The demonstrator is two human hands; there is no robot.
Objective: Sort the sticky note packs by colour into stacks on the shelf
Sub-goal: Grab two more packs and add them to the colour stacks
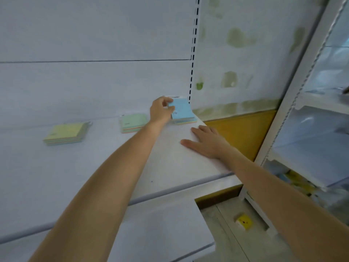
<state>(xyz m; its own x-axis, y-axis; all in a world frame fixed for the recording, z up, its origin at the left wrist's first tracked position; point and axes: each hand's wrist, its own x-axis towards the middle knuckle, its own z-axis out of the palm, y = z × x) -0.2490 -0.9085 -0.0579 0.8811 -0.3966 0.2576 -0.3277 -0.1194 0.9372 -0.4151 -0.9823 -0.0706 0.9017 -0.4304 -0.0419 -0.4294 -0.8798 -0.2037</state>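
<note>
one blue pack (182,109) gripped at its left edge by the left hand (162,110), fingers curled round the edge and closed on the pack. held tilted, lower edge on or just above the blue stack (186,121) in the back right corner of the shelf (94,167), beside the slotted upright (193,53).

right hand (205,141) flat on the shelf, fingers straight and spread, holding nothing, near the blue stack but apart from it.

further left: green stack (133,122) just beside the left wrist; yellow stack (66,132) well apart, towards the left end.

step in hand, as judged: placing a blue pack on the blue stack. probably late in the sort, with three colour stacks in view.

next move:
- lower the pack flat.
- square its edges with the stack below.
- release the fingers and draw back without nudging the green stack.
- level the pack before release, or risk a slide off the stack.

hidden or unclear:
- underside of the pack, fingertips beneath it, and contact with the stack.
- print on the pack, too blurred to read.
- number of packs per stack.
- white item (173,96) behind the pack, mostly covered.
- small yellow object (243,221) on the floor, not identified.
- rack (311,129) at right, blurred, contents not made out.
</note>
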